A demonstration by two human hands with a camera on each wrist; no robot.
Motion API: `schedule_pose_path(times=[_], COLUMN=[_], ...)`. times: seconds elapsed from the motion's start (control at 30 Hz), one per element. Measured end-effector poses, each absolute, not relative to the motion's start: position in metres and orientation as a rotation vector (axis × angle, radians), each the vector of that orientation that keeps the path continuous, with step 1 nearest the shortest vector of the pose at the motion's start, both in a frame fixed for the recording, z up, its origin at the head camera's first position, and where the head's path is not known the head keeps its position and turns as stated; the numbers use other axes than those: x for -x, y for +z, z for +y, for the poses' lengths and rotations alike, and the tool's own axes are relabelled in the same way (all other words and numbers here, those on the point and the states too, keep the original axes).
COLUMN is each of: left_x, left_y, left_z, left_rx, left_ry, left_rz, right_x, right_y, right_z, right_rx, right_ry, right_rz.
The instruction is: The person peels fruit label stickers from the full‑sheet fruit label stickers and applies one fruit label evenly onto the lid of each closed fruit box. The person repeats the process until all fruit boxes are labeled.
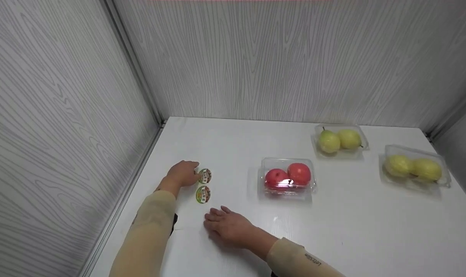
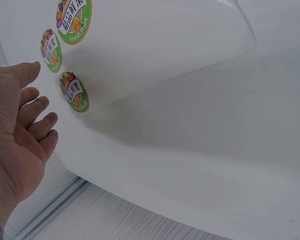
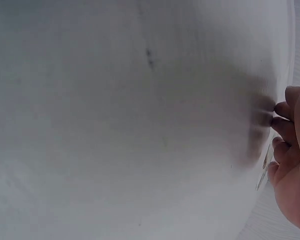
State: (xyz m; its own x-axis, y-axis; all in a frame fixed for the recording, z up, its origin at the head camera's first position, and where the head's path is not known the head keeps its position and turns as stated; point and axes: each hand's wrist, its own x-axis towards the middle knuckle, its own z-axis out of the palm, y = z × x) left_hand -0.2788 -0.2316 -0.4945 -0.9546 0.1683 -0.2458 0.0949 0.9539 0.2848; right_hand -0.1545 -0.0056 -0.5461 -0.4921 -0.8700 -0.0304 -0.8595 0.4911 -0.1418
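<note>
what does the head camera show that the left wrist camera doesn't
Only the head view shows the right hand resting flat on the white table, the clear box of red apples and two clear boxes of yellow-green pears. Only the left wrist view shows a third round sticker reading "Fresh Fruit", and the white backing sheet curling up off the table. Both show the left hand by the round fruit stickers.

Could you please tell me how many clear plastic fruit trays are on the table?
3: the apple tray at the centre, one pear tray behind it, and another pear tray far right.
</note>
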Motion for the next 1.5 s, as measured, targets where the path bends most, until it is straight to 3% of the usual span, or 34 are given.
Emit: schedule_pose_path(times=[0.7, 1.5], left_x=[0.294, 0.301], left_y=[-0.501, -0.506], left_z=[-0.181, -0.161], left_rx=[-0.182, -0.244], left_ry=[0.654, 0.458], left_rz=[2.887, 2.823], right_x=[0.160, 0.155], right_y=[-0.546, -0.548], right_z=[0.050, 0.058], right_rx=[1.487, 1.487], right_ry=[-0.327, -0.376], right_rz=[2.629, 2.591])
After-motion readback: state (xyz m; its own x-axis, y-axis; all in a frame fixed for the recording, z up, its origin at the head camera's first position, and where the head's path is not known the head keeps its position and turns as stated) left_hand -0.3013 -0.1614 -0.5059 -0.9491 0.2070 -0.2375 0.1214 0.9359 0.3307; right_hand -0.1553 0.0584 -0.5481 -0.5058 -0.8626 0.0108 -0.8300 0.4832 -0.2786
